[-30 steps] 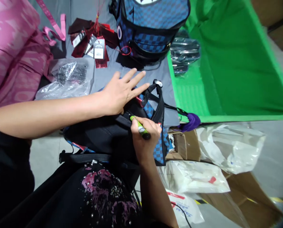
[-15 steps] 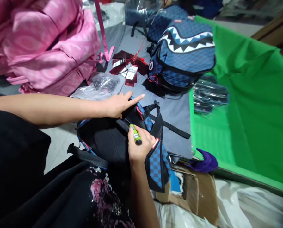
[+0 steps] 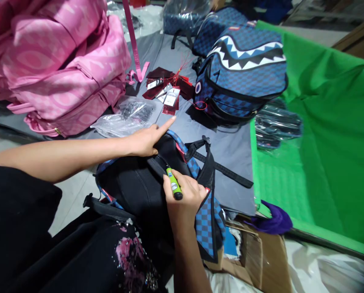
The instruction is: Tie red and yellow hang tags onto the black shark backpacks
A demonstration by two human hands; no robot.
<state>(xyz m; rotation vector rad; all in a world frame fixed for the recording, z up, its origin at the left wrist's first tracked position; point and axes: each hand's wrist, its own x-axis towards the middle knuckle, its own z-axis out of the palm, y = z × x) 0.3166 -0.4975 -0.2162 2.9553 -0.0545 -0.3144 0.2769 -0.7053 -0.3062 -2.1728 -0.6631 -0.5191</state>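
Note:
A black-backed backpack (image 3: 127, 181) with blue checkered sides lies in front of me, its padded back and straps upward. My left hand (image 3: 143, 140) presses on its upper edge, the index finger stretched out and the other fingers curled down on the fabric, partly hidden. My right hand (image 3: 183, 195) grips a green-handled tool (image 3: 173, 184) with a black end. The tool's thin dark tip points at the black fabric just below my left hand. A black shoulder strap (image 3: 208, 162) loops up beside my right hand.
Pink backpacks (image 3: 68, 73) are piled at left. Red tags (image 3: 171, 97) and a clear plastic bag (image 3: 127, 116) lie on the grey cloth. A blue shark-mouth backpack (image 3: 243, 77) stands beside a green-lined bin (image 3: 328, 162) holding a plastic-wrapped item (image 3: 277, 124). A cardboard box (image 3: 261, 256) sits below.
My left hand's fingers have drawn in, leaving the index finger stretched out. The right hand still grips the green-handled tool at the same part of the backpack. The view has shifted slightly.

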